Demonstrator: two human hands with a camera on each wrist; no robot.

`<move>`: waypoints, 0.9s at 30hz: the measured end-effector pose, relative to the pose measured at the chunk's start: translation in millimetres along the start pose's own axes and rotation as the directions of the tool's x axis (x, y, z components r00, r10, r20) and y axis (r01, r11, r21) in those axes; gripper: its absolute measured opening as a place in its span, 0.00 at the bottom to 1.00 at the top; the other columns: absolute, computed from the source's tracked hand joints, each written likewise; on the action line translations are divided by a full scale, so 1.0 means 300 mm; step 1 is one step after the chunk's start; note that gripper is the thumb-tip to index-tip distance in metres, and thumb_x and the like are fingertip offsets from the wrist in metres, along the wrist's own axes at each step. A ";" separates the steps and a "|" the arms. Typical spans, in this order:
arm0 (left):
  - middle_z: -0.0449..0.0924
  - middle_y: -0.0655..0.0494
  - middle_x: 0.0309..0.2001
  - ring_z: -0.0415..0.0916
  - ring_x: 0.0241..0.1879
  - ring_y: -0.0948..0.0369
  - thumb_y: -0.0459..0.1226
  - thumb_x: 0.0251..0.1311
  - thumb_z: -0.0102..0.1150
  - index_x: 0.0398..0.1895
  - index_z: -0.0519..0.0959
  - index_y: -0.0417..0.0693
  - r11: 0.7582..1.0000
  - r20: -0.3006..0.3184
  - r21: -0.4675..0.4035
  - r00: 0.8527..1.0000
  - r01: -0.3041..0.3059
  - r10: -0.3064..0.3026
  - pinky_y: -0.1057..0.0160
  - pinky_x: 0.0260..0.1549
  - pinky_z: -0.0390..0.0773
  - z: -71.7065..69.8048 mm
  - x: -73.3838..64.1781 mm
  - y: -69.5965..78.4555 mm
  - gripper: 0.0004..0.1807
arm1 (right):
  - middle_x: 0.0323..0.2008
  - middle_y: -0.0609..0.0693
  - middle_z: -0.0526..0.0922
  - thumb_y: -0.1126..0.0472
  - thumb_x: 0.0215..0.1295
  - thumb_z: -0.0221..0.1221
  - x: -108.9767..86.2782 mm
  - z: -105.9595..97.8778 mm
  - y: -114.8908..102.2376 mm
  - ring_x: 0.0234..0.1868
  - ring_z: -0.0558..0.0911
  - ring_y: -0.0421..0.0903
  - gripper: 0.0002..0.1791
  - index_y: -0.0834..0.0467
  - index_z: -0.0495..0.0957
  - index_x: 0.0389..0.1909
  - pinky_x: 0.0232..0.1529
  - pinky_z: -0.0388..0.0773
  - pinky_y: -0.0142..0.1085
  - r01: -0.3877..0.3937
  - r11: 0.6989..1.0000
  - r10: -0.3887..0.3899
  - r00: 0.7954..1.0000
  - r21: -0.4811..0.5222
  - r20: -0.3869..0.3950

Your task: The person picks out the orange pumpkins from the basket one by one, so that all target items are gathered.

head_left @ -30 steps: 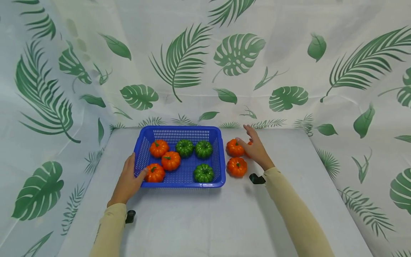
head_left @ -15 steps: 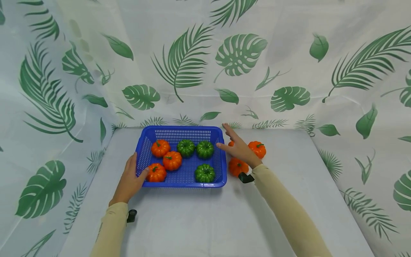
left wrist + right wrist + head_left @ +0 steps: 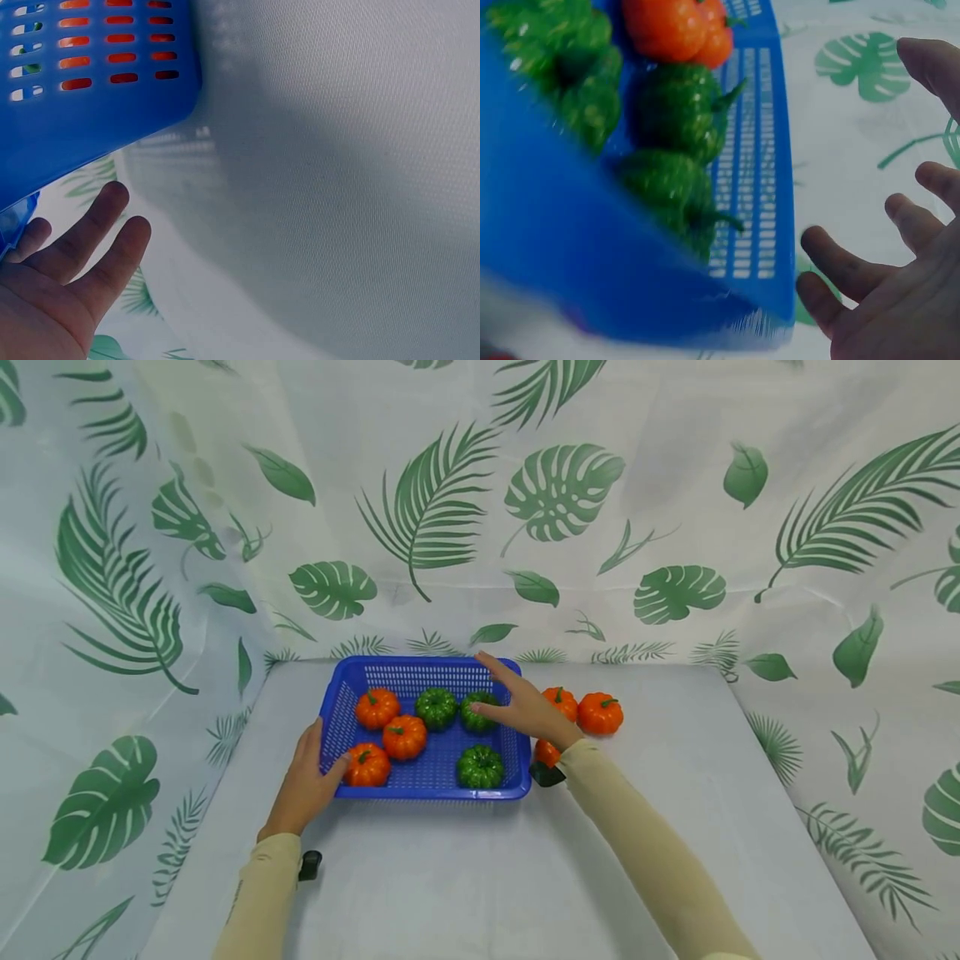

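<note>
A blue plastic basket [image 3: 442,792] holds three orange toy pumpkins [image 3: 405,737] on its left and three green ones [image 3: 480,767] on its right. At the basket's left edge is my left hand [image 3: 302,789], thumb over the rim beside the front orange pumpkin. Its fingers [image 3: 112,270] extend loosely spread along the outside in the left wrist view. My right hand [image 3: 528,706] hovers over the basket's right rim with fingers spread and nothing held, overlapping the rear right green pumpkin [image 3: 476,712]. Both palms are bare in the wrist views.
Right of the basket sit three loose orange pumpkins [image 3: 600,713], one partly hidden behind my right wrist. The white table [image 3: 450,877] meets a leaf-printed curtain [image 3: 675,510] at the back and sides.
My right hand has moved left, from above the loose orange pumpkins to above the basket's right side. The left hand stays at the basket's left edge, and the pumpkins keep their places.
</note>
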State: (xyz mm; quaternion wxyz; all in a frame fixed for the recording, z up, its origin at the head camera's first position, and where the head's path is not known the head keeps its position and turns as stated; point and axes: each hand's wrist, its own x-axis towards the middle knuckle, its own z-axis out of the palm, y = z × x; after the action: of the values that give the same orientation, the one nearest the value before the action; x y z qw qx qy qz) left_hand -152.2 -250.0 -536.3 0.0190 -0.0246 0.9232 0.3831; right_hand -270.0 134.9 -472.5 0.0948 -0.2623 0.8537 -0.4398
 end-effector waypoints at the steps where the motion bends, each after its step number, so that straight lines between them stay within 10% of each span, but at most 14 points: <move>1: 0.40 0.35 0.85 0.49 0.80 0.32 0.53 0.81 0.52 0.89 0.35 0.45 1.000 0.001 -0.001 1.000 0.000 0.000 0.30 0.75 0.51 0.000 0.000 0.000 0.50 | 0.86 0.41 0.51 0.43 0.73 0.67 0.006 0.007 -0.006 0.78 0.67 0.62 0.49 0.38 0.50 0.88 0.73 0.64 0.69 0.004 1.000 -0.004 1.000 0.010 0.009; 15: 0.40 0.36 0.86 0.48 0.81 0.33 0.53 0.81 0.52 0.89 0.36 0.44 1.000 -0.007 -0.007 1.000 -0.004 0.004 0.31 0.75 0.51 0.003 0.002 -0.007 0.50 | 0.83 0.56 0.59 0.44 0.72 0.68 0.077 0.112 -0.052 0.67 0.80 0.61 0.49 0.44 0.53 0.88 0.66 0.79 0.56 -0.011 0.999 0.004 0.987 0.039 0.161; 27: 0.40 0.37 0.86 0.49 0.81 0.34 0.52 0.81 0.52 0.89 0.36 0.45 1.000 -0.020 -0.014 1.000 -0.008 0.008 0.31 0.76 0.51 0.005 0.004 -0.009 0.49 | 0.85 0.57 0.54 0.48 0.73 0.68 0.147 0.225 -0.066 0.67 0.80 0.63 0.50 0.46 0.50 0.88 0.67 0.79 0.53 -0.026 1.000 0.020 0.929 0.012 0.370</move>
State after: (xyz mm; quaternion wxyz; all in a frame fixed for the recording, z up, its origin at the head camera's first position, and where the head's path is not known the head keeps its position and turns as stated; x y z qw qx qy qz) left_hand -153.1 -251.0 -539.3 0.0081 -0.0250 0.9207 0.3893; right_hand -273.5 54.7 -493.7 0.2610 -0.3297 0.8199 -0.3886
